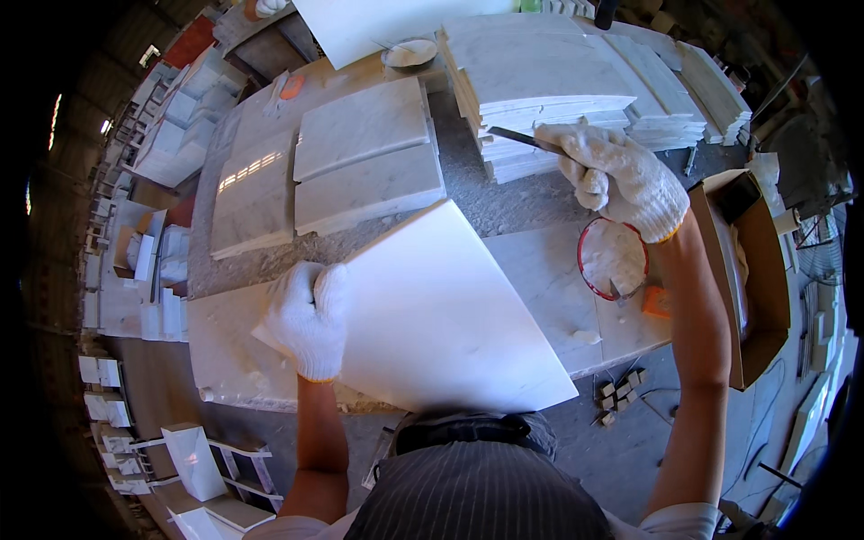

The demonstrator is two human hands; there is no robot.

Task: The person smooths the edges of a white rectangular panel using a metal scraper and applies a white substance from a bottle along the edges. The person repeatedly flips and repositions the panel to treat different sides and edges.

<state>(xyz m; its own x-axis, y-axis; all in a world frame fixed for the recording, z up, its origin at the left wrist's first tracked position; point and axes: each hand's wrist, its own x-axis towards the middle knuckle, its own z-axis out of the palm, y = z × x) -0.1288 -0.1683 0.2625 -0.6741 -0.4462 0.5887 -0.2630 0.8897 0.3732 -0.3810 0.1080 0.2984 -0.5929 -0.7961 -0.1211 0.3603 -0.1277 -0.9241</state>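
Note:
My left hand [309, 310], in a white knit glove, is closed on the left edge of a smooth white slab [450, 315]. The slab lies tilted across the near side of the work table, close to my body. Raised over the table's right side, my right hand [621, 175], also gloved, grips a thin dark flat tool [517, 137] that points left; its exact kind is unclear. Below that hand sits a red-rimmed bowl [614, 256] of white paste, with a small scraper [616, 290] in it. An orange piece [657, 302] lies beside the bowl.
Grey-veined marble slabs [369, 135] lie at the far left, and a tall stack [540, 72] stands at the far right. Another bowl [409, 54] is at the back. A cardboard box [765, 270] stands right of my right arm. Small blocks [619, 396] lie below the table edge.

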